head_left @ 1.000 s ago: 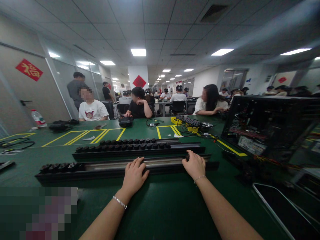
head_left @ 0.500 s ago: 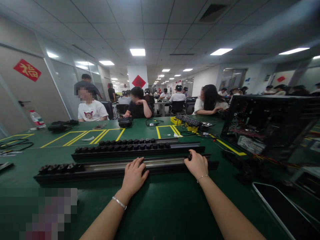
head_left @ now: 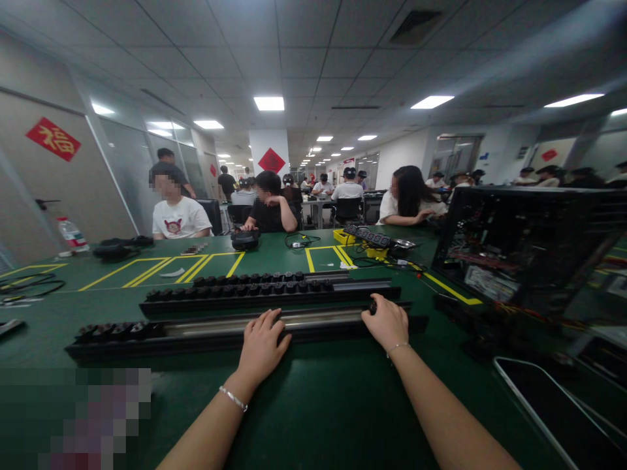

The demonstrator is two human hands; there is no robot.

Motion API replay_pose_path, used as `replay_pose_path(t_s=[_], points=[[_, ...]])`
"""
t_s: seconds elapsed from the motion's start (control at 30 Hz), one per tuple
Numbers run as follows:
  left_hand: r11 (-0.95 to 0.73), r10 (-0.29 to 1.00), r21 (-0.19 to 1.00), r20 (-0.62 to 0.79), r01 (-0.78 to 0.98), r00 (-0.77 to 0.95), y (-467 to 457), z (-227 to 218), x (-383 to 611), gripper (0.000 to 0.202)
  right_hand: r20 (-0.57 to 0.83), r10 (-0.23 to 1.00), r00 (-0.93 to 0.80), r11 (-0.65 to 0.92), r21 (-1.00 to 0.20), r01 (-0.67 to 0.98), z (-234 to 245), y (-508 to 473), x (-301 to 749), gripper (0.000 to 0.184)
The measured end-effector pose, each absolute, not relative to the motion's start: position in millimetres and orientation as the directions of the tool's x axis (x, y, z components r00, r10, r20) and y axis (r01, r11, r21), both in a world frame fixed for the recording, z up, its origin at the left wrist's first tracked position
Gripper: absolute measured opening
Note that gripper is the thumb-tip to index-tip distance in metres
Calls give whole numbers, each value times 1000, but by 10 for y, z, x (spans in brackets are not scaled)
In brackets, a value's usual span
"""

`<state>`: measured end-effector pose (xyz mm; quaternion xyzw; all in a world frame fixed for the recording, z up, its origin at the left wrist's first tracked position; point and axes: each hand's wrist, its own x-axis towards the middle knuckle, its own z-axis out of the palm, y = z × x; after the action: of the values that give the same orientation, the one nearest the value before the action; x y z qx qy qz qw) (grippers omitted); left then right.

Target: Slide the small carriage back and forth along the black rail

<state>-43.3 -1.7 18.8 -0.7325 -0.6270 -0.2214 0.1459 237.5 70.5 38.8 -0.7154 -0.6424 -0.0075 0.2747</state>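
In front of me lies a long black channel rail (head_left: 206,326) with a bright metal strip down its middle. Several small black knob-like parts (head_left: 113,331) sit in a row at its left end. My left hand (head_left: 263,339) rests over the rail near its middle, fingers laid out across the near wall and channel, gripping nothing. At the rail's right end, my right hand (head_left: 389,320) pinches a small black round part (head_left: 373,305), mostly covered by the fingers. Behind it, parallel, are two more rails, the nearer one (head_left: 367,292) largely filled with similar black parts.
An open computer case (head_left: 490,248) with loose cables stands at the right. A phone-like slab (head_left: 553,408) lies at the front right. Yellow trays (head_left: 344,236) and wires are farther back. People sit across the green table (head_left: 337,411); a bottle (head_left: 72,234) stands at the far left.
Both hands and the rails hold nearly the same places. In the background, a standing person at the left has shifted slightly.
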Motion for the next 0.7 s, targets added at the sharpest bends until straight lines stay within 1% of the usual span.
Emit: replay_pose_path(t_s=[0.17,0.53,0.7], points=[[-174,852,53,508,983,123,-13,178,-442,19,348,922,172,-23,-393,919,392,714,2390,46],[-178,856,75,504,981,117,-16,189,-439,19,344,917,203,-49,-408,912,392,714,2433,49],[-182,852,88,511,979,112,-15,194,-435,19,355,910,215,-70,-379,923,384,717,2444,48]])
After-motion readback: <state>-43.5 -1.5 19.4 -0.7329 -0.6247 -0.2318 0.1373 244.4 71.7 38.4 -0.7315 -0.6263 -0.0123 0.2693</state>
